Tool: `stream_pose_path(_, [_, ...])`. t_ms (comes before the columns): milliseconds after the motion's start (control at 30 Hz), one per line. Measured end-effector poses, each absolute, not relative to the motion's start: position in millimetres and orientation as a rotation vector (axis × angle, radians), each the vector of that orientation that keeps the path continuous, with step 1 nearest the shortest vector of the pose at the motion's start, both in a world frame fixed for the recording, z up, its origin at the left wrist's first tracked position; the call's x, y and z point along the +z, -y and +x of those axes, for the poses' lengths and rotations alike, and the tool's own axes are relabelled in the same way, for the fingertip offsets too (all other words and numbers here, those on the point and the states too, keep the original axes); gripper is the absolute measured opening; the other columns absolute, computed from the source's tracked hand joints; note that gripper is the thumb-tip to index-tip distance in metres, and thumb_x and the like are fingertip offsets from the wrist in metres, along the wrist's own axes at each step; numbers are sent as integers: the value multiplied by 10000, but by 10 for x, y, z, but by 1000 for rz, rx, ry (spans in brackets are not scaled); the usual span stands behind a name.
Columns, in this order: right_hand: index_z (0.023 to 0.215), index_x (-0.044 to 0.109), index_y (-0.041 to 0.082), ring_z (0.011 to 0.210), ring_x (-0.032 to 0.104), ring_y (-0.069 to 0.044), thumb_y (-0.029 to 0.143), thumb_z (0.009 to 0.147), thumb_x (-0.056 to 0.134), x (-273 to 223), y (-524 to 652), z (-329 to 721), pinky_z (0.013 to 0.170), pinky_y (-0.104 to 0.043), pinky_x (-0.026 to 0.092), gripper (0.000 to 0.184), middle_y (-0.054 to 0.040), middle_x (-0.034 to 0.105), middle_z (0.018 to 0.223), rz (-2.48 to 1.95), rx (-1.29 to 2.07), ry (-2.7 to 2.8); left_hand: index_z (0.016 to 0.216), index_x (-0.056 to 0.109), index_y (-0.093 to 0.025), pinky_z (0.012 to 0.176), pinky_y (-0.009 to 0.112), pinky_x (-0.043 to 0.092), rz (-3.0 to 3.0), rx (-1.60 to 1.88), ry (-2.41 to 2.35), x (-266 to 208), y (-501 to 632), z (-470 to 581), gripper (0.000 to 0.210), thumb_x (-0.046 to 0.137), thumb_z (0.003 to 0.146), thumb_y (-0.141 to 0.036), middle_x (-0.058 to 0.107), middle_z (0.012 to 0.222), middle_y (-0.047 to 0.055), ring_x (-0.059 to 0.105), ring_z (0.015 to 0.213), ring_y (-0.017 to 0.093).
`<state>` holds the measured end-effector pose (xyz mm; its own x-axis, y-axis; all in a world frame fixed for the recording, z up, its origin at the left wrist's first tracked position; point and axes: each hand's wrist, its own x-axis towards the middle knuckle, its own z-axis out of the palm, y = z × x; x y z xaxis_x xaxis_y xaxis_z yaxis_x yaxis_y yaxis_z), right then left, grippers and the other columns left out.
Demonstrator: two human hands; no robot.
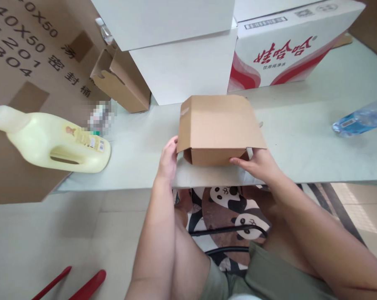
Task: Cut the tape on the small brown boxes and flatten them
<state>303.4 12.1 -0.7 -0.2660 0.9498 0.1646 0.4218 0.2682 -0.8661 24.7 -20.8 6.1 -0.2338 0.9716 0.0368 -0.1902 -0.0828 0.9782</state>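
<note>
A small brown cardboard box [221, 121] sits near the front edge of the table, its top panel lowered and a side flap sticking out at each end. My left hand [168, 160] grips the box's left end, its fingertips partly hidden behind the flap. At the front right corner my right hand [255, 164] holds the box, thumb along the front wall and the other fingers hidden beneath the right flap. Openings show at both front corners under the flaps.
White cartons [188, 71] stand behind the box, beside a red-and-white printed carton [276, 58]. A clear water bottle [360, 118] lies at right. To the left are a pale yellow jug [60, 141], an upright brown carton [126, 83] and a large printed carton [28, 96].
</note>
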Motion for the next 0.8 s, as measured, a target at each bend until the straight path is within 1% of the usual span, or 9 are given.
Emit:
stream_pose_path(100, [1051, 692, 228, 1004, 704, -358, 493, 698, 797, -34, -146, 3049, 892, -528, 574, 453, -125, 751, 1020, -1289, 905, 1829, 1102, 608, -238, 986, 375, 465, 1029, 1386, -1218, 9, 202, 289, 574, 743, 712, -636, 679, 1177, 86, 619, 1170, 292])
stream_pose_path(200, [961, 682, 221, 957, 702, -345, 524, 665, 811, -65, -164, 3058, 824, -501, 584, 443, -129, 737, 973, -1318, 848, 1803, 1128, 504, -261, 890, 340, 488, 1043, 1430, -1234, 10, 205, 335, 699, 839, 624, -609, 641, 1142, 63, 638, 1069, 257])
stream_pose_path(267, [871, 655, 211, 884, 695, -328, 544, 650, 817, -69, -169, 3051, 784, -492, 579, 432, -120, 713, 897, -1368, 827, 1781, 1097, 470, -263, 846, 324, 491, 1074, 1481, -1262, 33, 205, 361, 709, 871, 602, -575, 626, 1080, 46, 649, 995, 233])
stream_pose_path(333, [887, 632, 201, 824, 674, -298, 561, 632, 829, -62, -166, 3039, 738, -478, 573, 483, -110, 681, 894, -1425, 786, 1732, 1066, 455, -261, 834, 329, 496, 1092, 1505, -1287, 51, 199, 384, 681, 871, 616, -559, 622, 1034, 38, 661, 953, 225])
stream_pose_path(400, [967, 613, 197, 809, 641, -273, 575, 619, 834, -51, -154, 3028, 698, -459, 562, 559, -103, 649, 942, -1475, 679, 1642, 1055, 463, -256, 846, 355, 509, 1082, 1518, -1313, 56, 185, 404, 672, 860, 623, -582, 640, 1028, 51, 676, 952, 240])
stream_pose_path(467, [1018, 590, 208, 804, 613, -253, 577, 627, 824, -42, -139, 3025, 672, -435, 547, 586, -89, 632, 966, -1489, 595, 1551, 1055, 494, -246, 868, 390, 526, 1072, 1541, -1345, 52, 166, 418, 704, 859, 592, -630, 670, 1038, 77, 690, 971, 265])
stream_pose_path(600, [951, 569, 224, 699, 570, -206, 539, 656, 796, -7, -106, 3014, 624, -383, 507, 488, -33, 636, 830, -1473, 662, 1510, 1110, 579, -212, 873, 436, 563, 1129, 1462, -1417, 57, 125, 411, 794, 899, 518, -633, 726, 1031, 134, 711, 985, 304])
stream_pose_path(700, [888, 567, 225, 646, 549, -185, 502, 643, 800, 44, -77, 2985, 606, -365, 490, 437, -16, 632, 765, -1459, 675, 1515, 1054, 642, -183, 914, 453, 565, 1178, 1448, -1499, 75, 101, 377, 752, 907, 506, -624, 739, 1083, 174, 702, 1055, 326])
stream_pose_path(800, [871, 591, 225, 661, 578, -188, 478, 657, 785, 75, -62, 2965, 602, -344, 488, 383, -18, 660, 769, -1410, 754, 1469, 1012, 659, -171, 954, 459, 560, 1174, 1502, -1517, 95, 107, 342, 756, 905, 477, -644, 737, 1135, 186, 691, 1112, 337])
